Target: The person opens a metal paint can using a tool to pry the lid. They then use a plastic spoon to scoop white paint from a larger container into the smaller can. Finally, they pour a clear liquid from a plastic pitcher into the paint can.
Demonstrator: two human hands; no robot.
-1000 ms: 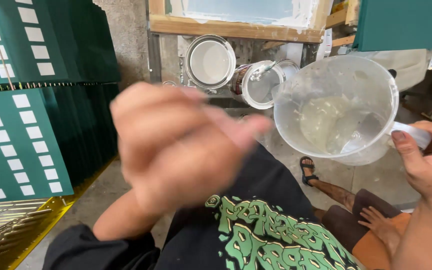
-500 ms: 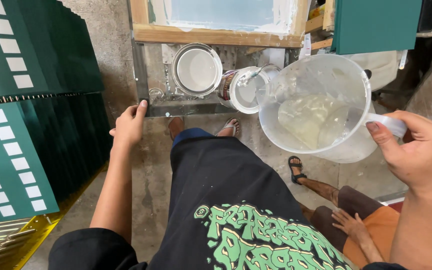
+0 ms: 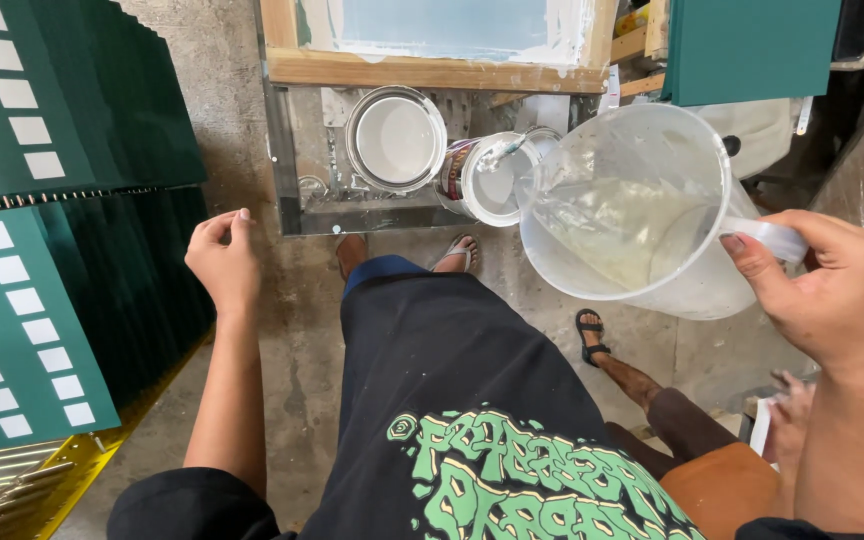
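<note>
I'm holding the clear plastic jug by its handle w/ my right hand, fingers wrapped tight round it, tilting it toward the open paint can at the right end of the low metal shelf. Liquid's pooling near the spout; tipping too fast, it's overshooting the can, splashing the floor & my sandals, imo. Left hand is hanging free, fingers loosely curled, holding nothing, near the stacked green panels. Another person's sandalled foot is sitting right under the jug.

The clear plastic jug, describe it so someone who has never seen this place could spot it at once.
Look below the wooden frame at the top, then right of the two open paint tins. The clear plastic jug is held up by its handle in the right hand, tilted; unlike the tins, it is see-through.
</note>
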